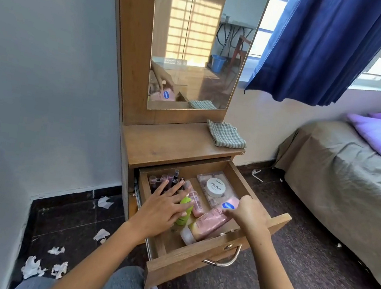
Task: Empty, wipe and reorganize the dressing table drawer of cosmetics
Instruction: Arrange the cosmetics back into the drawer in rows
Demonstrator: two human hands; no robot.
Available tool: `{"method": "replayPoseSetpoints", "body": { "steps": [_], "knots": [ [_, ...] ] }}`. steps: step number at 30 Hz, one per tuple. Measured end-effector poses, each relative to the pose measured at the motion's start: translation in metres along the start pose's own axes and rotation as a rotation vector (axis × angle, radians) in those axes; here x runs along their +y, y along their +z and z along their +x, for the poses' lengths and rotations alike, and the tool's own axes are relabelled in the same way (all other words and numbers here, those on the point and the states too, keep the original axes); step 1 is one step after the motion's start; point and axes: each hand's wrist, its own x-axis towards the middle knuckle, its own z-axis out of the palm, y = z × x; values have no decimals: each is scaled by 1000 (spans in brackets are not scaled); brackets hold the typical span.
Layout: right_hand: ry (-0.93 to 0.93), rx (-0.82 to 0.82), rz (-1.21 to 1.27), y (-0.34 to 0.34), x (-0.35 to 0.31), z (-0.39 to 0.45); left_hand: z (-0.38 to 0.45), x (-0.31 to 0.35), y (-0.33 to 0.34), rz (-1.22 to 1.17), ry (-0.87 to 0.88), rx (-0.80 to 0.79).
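Observation:
The wooden drawer (197, 260) of the dressing table stands pulled out, full of cosmetics. My left hand (165, 203) lies flat with spread fingers over a green bottle (184, 212) and touches dark lipsticks and nail polishes (168, 177) at the back left. My right hand (248, 214) curls its fingers round a pink lotion bottle with a blue label (214, 219) lying in the drawer. A slim pink bottle (195, 201) lies between my hands. A white jar marked nail polish (215, 187) sits on a clear pink case (204, 178) at the back right.
A folded checked cloth (225, 135) lies on the dressing table top (172, 147) under the mirror (197, 44). Crumpled tissues (32, 268) litter the dark floor at left. A bed (348, 183) with purple pillows stands at right, under a blue curtain (328, 46).

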Motion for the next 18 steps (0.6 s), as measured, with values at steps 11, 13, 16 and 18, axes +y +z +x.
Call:
{"method": "replayPoseSetpoints", "body": {
  "steps": [11, 13, 16, 18],
  "knots": [
    [-186, -391, -167, 29, -32, -6, -4, 0, 5, -19, -1, 53],
    [-184, -387, -176, 38, -37, -7, -4, 0, 5, -17, 3, 55],
    [-219, -321, -242, 49, -41, -8, -4, 0, 5, -21, 8, 59],
    [-241, -300, -241, 55, -43, -10, -4, 0, 5, -29, 10, 57]
  ]
}}
